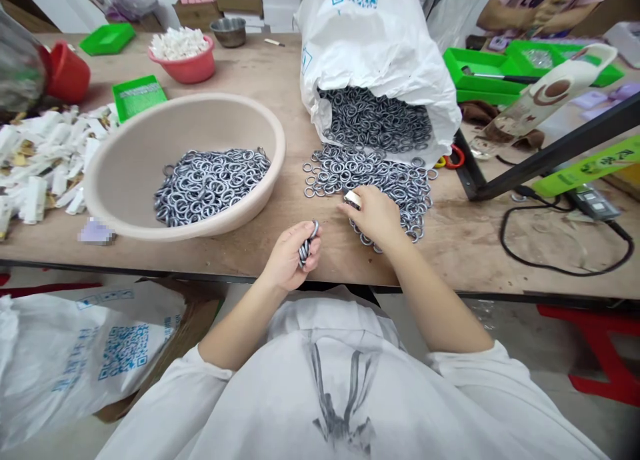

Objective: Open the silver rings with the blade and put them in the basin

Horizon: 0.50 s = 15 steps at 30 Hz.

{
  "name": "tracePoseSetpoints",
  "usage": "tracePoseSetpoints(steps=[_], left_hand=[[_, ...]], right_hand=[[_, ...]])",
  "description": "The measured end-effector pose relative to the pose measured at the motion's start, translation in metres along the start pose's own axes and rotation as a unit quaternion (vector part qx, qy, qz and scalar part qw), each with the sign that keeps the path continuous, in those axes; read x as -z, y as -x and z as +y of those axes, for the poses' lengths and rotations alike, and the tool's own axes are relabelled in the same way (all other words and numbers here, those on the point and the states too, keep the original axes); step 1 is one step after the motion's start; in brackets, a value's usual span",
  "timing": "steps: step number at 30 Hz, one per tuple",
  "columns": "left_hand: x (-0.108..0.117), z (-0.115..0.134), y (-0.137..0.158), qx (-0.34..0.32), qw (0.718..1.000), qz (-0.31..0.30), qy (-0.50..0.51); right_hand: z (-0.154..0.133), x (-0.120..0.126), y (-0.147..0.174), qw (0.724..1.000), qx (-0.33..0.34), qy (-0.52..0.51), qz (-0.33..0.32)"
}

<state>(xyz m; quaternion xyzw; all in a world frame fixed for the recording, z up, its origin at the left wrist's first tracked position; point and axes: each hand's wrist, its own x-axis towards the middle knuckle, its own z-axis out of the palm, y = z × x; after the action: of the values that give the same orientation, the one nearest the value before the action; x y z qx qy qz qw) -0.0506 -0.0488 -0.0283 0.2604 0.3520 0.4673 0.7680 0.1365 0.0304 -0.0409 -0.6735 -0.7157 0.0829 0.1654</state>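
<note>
My left hand (291,255) is closed around several dark grey metal rings (305,250) above the table's front edge. My right hand (375,215) is over the near side of a loose pile of the same rings (373,173). Between its thumb and fingers sits a small block-like piece (353,200), white on top and dark at one end; its kind is unclear. Behind the pile, a white sack (370,47) lies with its mouth towards me, full of more rings. To the left, a large beige basin (120,180) holds a heap of rings.
White plastic pieces (45,160) are heaped at far left. Beyond the basin are a green tray (139,99) and a red bowl (187,67). On the right stand a black metal frame (545,153), a cable (505,230) and a tumbler (540,103). Another person's hands (547,13) are at back right.
</note>
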Motion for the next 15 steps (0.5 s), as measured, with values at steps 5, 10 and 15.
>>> tracePoseSetpoints(steps=[5, 10, 15], left_hand=[[0.012, 0.001, -0.009, 0.000, 0.999, 0.029, 0.039], [0.016, -0.002, -0.014, 0.035, 0.994, 0.054, 0.093], [0.009, -0.007, -0.016, -0.021, 0.997, 0.066, 0.018]], right_hand=[[-0.015, 0.001, -0.013, 0.990, 0.013, 0.129, -0.048], [-0.006, 0.001, -0.016, 0.997, 0.015, 0.071, -0.020], [-0.007, 0.007, 0.002, 0.947, 0.004, -0.319, -0.030]])
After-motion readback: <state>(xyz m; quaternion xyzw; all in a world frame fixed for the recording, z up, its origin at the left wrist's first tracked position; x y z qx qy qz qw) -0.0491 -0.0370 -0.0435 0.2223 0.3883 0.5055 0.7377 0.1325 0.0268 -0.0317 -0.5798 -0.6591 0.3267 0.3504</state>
